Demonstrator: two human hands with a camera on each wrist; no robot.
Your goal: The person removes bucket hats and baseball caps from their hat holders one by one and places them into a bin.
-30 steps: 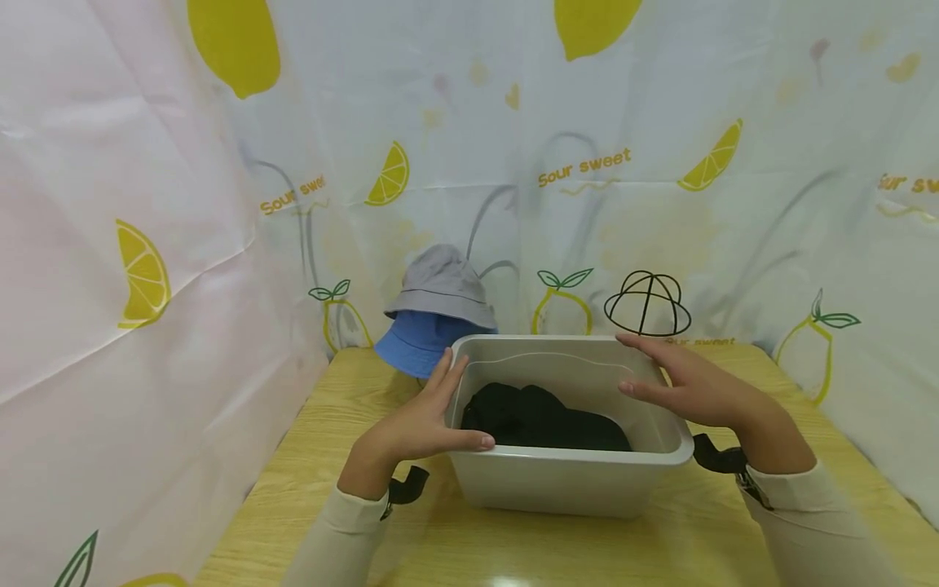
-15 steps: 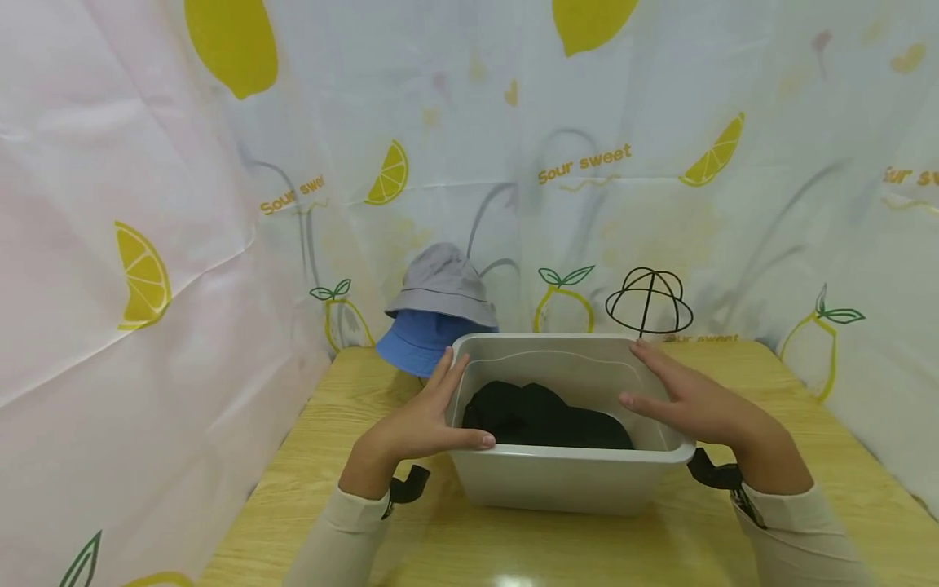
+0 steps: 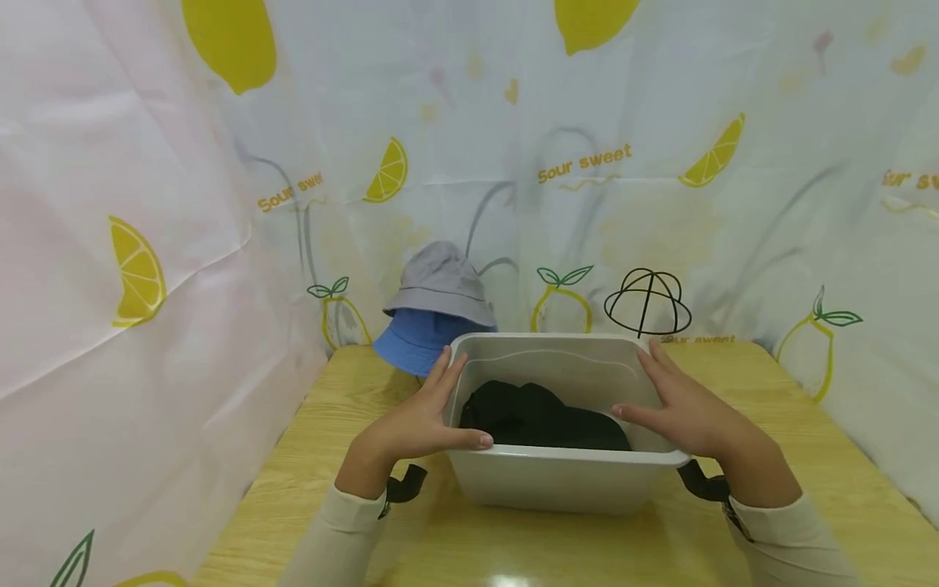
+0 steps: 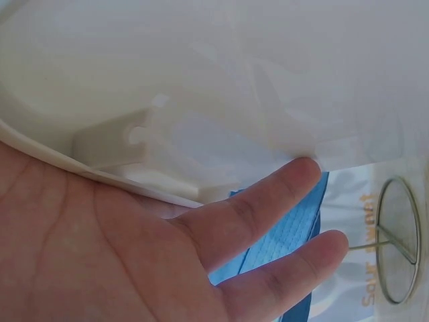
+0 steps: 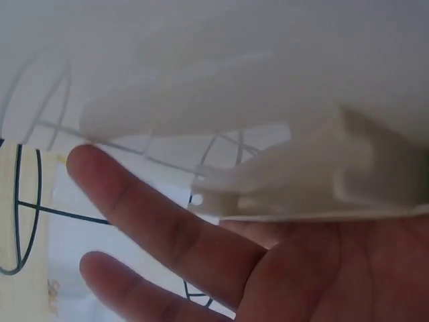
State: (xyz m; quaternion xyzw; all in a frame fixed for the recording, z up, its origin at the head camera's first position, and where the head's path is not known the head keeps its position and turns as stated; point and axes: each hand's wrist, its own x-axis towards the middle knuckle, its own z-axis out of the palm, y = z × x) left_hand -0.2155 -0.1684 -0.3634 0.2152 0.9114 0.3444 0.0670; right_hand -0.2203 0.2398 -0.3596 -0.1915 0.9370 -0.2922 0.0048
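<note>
"well, starting at the left of the frame, what's there?"

"the left hand (image 3: 414, 420), fingers straight and spread against the left end of the pale bin (image 3: 550, 483), thumb laid over the near rim. it looks open, not wrapped round anything. just past those fingertips, left of centre, a grey hat (image 3: 440, 285) sits on a blue hat (image 3: 409, 342)."

"and the bin itself?"

"lower centre of the frame, on the wooden table (image 3: 293, 481), between both hands. its long axis runs left to right, so each hand has a short end; i'd judge that any shift of it hinges on that. neither hand is plainly nearer. inside, some dark cloth (image 3: 543, 420) lies left of the middle and along the near side."

"the right, then?"

"the right hand (image 3: 689, 412), also straight-fingered, is at the right end, its thumb reaching over the opening. behind, right of centre, stands a black wire frame (image 3: 645, 306)."

"do the wrist views add anything?"

"the left one shows two straight fingers under the lip and a moulded tab (image 4: 114, 144) at centre left. the right one shows straight fingers by the outer wall. neither shows the dark cloth; only the head view does. how hard either hand presses, i can't tell."
</note>
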